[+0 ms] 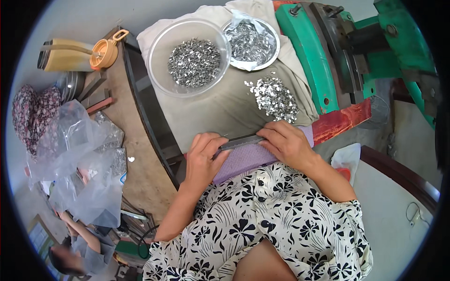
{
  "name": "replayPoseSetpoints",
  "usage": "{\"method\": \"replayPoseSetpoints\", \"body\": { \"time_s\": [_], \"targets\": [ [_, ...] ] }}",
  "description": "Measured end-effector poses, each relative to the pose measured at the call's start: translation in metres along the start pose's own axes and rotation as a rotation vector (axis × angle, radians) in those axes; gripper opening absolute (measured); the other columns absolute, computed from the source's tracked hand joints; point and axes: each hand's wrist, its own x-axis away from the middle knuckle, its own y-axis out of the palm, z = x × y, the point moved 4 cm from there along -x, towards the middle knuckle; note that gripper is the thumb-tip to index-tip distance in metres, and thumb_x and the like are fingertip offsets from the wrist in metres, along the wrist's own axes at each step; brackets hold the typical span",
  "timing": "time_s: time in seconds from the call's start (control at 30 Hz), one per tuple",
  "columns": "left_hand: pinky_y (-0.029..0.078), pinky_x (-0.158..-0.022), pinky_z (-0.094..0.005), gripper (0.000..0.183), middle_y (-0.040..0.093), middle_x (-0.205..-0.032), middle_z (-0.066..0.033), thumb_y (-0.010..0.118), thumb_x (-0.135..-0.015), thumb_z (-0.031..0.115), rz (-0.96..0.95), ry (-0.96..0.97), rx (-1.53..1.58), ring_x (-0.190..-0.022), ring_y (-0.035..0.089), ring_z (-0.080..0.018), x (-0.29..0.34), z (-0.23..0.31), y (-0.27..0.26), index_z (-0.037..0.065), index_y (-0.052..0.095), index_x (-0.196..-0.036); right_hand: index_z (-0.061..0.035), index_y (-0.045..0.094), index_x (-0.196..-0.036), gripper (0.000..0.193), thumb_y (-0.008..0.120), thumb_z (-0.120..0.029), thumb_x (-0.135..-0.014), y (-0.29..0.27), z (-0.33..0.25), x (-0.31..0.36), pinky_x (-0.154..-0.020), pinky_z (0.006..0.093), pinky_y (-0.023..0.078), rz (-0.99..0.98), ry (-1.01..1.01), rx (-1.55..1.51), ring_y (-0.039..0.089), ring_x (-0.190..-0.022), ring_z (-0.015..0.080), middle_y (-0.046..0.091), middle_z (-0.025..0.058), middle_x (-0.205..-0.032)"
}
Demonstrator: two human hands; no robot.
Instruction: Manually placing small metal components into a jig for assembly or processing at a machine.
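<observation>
The dark narrow bar, its ends pinched by the left hand and right hand alike, runs lengthwise from about half-past-eight to half-past-two.

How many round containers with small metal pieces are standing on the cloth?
2: the large clear tub, on the far left part of the cloth, and the smaller bowl to its right, near the green machine. None seems hidden.
</observation>
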Motion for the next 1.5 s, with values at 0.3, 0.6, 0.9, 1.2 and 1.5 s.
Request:
{"method": "replayPoseSetpoints", "body": {
  "time_s": [0.3,0.6,0.9,1.2,1.5],
  "targets": [
    [0.050,-0.076,-0.0385,0.028,0.064,-0.098,-0.0100,0.077,-0.072,0.004,0.019,0.047,0.000,-0.088,0.060,-0.0296,0.004,-0.001,0.000,0.002,0.068,-0.099,-0.0075,0.074,-0.090,0.017,0.079,-0.012,-0.074,-0.012,-0.003,-0.049,-0.068,0.0372,0.053,-0.297,0.065,-0.134,0.066,-0.080,0.0242,0.067,0.0059,-0.088],
    [0.050,-0.078,-0.0381,0.026,0.065,-0.098,-0.0093,0.076,-0.074,0.005,0.015,0.042,-0.026,-0.088,0.059,-0.0289,0.007,0.000,0.002,0.002,0.068,-0.098,-0.0060,0.065,-0.082,0.008,0.065,-0.013,-0.080,0.038,-0.020,-0.088,-0.070,0.0400,0.053,-0.537,-0.173,0.022,0.065,-0.081,0.0291,0.060,0.0089,-0.084],
    [0.050,-0.077,-0.0384,0.026,0.063,-0.096,-0.0095,0.076,-0.073,0.004,0.009,0.050,0.023,-0.088,0.059,-0.0291,-0.003,0.001,0.002,0.002,0.067,-0.097,-0.0011,0.064,-0.089,0.009,0.070,0.000,-0.082,-0.015,0.004,-0.072,-0.055,0.0270,0.049,-0.183,0.214,-0.352,0.061,-0.059,0.0138,0.062,0.0073,-0.072],
    [0.050,-0.077,-0.0381,0.026,0.062,-0.095,-0.0090,0.076,-0.071,0.003,-0.026,0.088,0.075,-0.088,0.059,-0.0286,-0.019,0.001,0.012,0.002,0.066,-0.095,0.0038,0.067,-0.091,0.007,0.070,0.004,-0.085,-0.014,0.000,-0.029,-0.069,0.0278,0.056,0.041,0.376,-0.598,0.070,-0.076,0.0130,0.072,0.0086,-0.088],
    [0.049,-0.077,-0.0381,0.027,0.061,-0.095,-0.0088,0.075,-0.069,0.001,-0.008,0.071,0.120,-0.089,0.058,-0.0296,-0.020,-0.001,0.013,0.002,0.065,-0.094,-0.0093,0.073,-0.086,0.017,0.078,-0.008,-0.070,0.021,-0.025,-0.033,-0.102,0.0460,0.035,0.044,0.064,-0.064,0.056,-0.117,0.0306,0.066,0.0063,-0.118]
  ]
}}
